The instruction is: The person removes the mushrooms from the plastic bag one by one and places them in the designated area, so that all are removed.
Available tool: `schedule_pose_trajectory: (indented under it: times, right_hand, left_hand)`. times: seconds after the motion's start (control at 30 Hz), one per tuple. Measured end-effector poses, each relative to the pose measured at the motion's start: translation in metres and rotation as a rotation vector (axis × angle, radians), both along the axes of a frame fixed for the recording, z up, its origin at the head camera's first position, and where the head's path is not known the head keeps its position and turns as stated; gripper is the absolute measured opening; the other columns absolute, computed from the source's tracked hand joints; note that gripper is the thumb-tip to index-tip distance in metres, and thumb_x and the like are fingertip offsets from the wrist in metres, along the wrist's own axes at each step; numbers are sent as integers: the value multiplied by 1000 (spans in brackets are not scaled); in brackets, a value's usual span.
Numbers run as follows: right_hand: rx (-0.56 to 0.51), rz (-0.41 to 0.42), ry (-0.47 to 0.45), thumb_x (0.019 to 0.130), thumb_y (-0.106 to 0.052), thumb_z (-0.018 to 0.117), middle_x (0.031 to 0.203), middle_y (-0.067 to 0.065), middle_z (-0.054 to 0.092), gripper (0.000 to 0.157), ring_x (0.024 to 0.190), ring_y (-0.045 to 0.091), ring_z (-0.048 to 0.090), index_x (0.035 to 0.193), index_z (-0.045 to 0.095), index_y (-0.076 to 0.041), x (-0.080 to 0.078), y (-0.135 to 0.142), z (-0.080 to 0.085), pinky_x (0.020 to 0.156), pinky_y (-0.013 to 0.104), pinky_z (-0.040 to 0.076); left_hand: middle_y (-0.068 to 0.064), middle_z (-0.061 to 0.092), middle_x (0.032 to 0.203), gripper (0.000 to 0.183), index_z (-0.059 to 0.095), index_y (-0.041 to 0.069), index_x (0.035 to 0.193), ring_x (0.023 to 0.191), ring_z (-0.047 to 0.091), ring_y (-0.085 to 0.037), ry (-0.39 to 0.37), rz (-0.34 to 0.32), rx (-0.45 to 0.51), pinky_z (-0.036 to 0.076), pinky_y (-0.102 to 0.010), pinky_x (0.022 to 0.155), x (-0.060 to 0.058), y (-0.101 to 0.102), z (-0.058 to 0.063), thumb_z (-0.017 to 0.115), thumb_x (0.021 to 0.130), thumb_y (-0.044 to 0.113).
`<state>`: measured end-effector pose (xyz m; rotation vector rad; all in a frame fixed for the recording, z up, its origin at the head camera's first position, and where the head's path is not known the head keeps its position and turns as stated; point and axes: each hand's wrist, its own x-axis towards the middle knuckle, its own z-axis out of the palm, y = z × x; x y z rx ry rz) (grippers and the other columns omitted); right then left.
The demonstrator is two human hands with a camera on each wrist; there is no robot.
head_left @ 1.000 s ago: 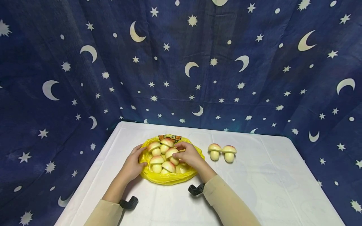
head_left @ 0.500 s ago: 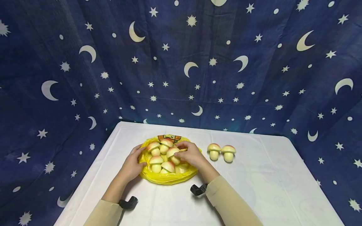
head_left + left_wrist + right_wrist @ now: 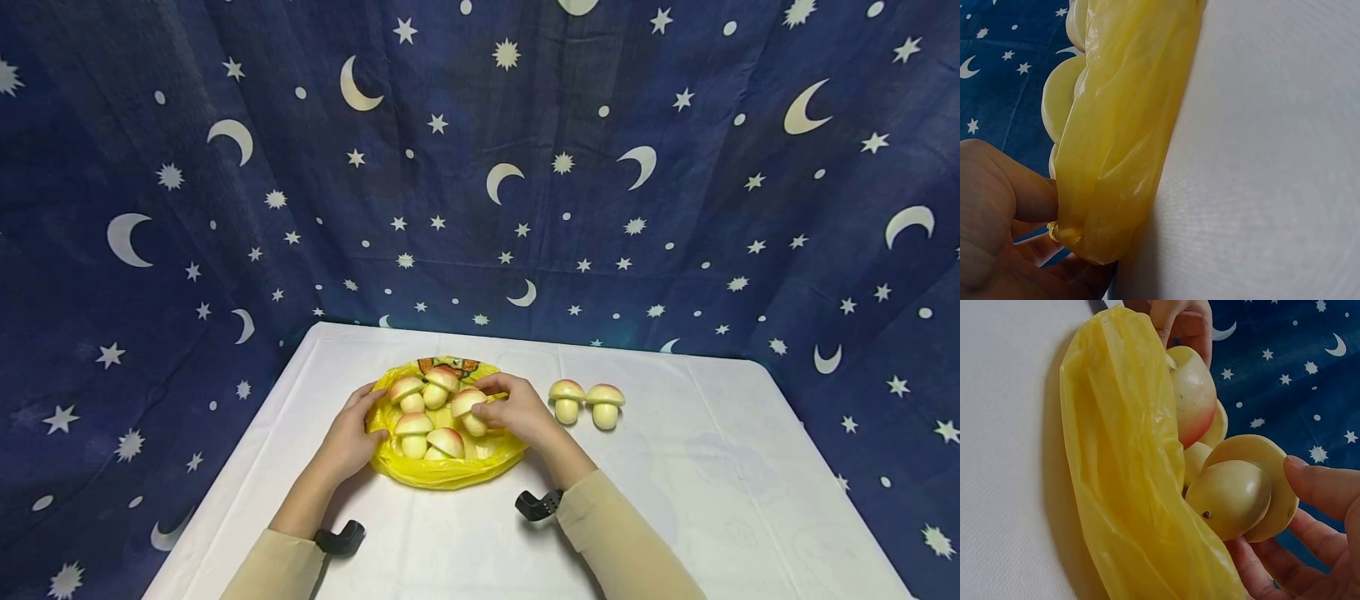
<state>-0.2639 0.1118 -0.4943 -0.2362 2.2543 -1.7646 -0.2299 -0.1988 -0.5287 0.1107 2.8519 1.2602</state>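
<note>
My right hand (image 3: 521, 412) pinches a toy mushroom (image 3: 468, 405) by its cap, over the right part of an opened yellow plastic bag (image 3: 442, 477). In the right wrist view the thumb (image 3: 1319, 484) lies on one side of the cap and the fingers reach round the other; the stem points toward the camera. My left hand (image 3: 347, 437) holds the bag's left rim between thumb and fingers, also seen close up in the left wrist view. Several mushrooms with pinkish caps, such as one front mushroom (image 3: 446, 442), sit inside the bag.
Two more toy mushrooms, a nearer-left one (image 3: 567, 400) and a right one (image 3: 605, 406), stand side by side on the white tablecloth (image 3: 675, 500), right of the bag. A dark blue curtain (image 3: 480, 208) with moons and stars hangs behind the table.
My right hand has drawn back to the right, bringing the pinched mushroom with it and away from the others in the bag. My left hand stays at the bag's rim.
</note>
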Motion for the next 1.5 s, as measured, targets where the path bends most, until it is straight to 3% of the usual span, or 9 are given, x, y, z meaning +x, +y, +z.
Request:
schedule_pose_trajectory:
  times: [0.7, 1.1, 1.5]
  right_hand:
    - [27, -73, 2, 89, -13, 84, 133, 17, 72, 45, 95, 18, 71, 132, 72, -5, 11, 35, 13, 81, 34, 68]
    - [37, -107, 26, 90, -10, 83, 134, 22, 70, 47, 92, 16, 71, 134, 70, -1, 18, 61, 16, 76, 32, 68]
    - [-1, -125, 15, 93, -9, 82, 140, 26, 66, 50, 96, 15, 71, 138, 65, 3, 24, 86, 17, 82, 40, 69]
  left_hand:
    - [-14, 30, 176, 69, 48, 5, 160, 163, 30, -43, 0, -1, -3, 26, -63, 133, 0, 0, 1, 72, 95, 0]
    - [-12, 30, 176, 68, 49, 6, 160, 163, 30, -42, 1, 4, -5, 25, -62, 134, -1, 0, 0, 72, 96, 0]
    - [-13, 31, 176, 69, 49, 6, 160, 163, 31, -43, 6, -1, -6, 26, -62, 133, 0, 0, 0, 72, 95, 0]
